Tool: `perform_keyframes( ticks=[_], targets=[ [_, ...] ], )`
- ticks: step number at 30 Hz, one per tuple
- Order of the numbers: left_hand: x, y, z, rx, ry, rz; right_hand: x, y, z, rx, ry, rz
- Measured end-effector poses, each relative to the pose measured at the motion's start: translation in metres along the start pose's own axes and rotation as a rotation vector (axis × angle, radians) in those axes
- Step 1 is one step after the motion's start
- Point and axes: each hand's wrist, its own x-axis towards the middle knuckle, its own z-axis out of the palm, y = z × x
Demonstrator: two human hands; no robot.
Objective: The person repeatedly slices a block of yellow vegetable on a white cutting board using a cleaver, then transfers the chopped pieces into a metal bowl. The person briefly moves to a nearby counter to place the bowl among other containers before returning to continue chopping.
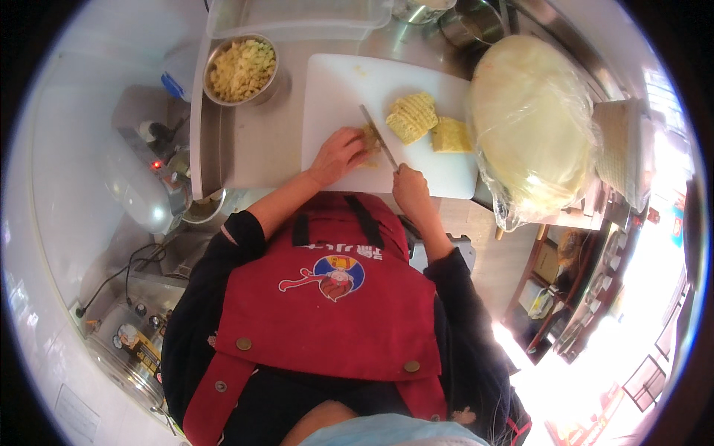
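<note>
My right hand [411, 183] grips the handle of a kitchen knife [380, 138], whose blade points away from me over a white cutting board [334, 83]. My left hand [339, 156] lies just left of the blade, fingers curled over a small yellowish piece of food [370, 139], mostly hidden by them. Right of the knife sits a peeled yellow chunk with grooved rows [411, 118], apparently pineapple. A smoother yellow block [452, 135] rests against its lower right side. Toward the counter's left edge, a metal bowl [209, 83] holds a heap of diced yellow pieces [243, 69].
A large pale mass wrapped in clear plastic [532, 128] stands close to the board's right edge. Beyond the board are a translucent plastic bin [301, 30] and metal pots [471, 25]. A stand mixer [148, 178] with a red light is at left.
</note>
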Motion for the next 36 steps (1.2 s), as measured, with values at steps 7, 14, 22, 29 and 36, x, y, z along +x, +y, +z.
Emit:
perform_keyframes(
  ticks=[7,14,22,29,36],
  targets=[
    [-0.001,0.004,-0.004,0.007,0.061,0.015,0.006,0.000,-0.008,0.045,0.036,-0.034],
    [0.008,-0.001,-0.008,-0.041,-0.062,0.025,-0.022,-0.009,-0.009,-0.093,-0.024,-0.018],
    [0.003,-0.002,-0.009,-0.021,0.022,0.022,0.005,-0.002,0.011,0.048,0.039,-0.066],
    [0.003,-0.003,-0.016,-0.038,-0.035,0.066,-0.024,-0.011,0.012,-0.060,-0.012,0.000],
    [0.002,-0.007,-0.017,-0.075,-0.022,0.063,-0.004,-0.006,0.026,0.072,0.095,-0.099]
  ],
)
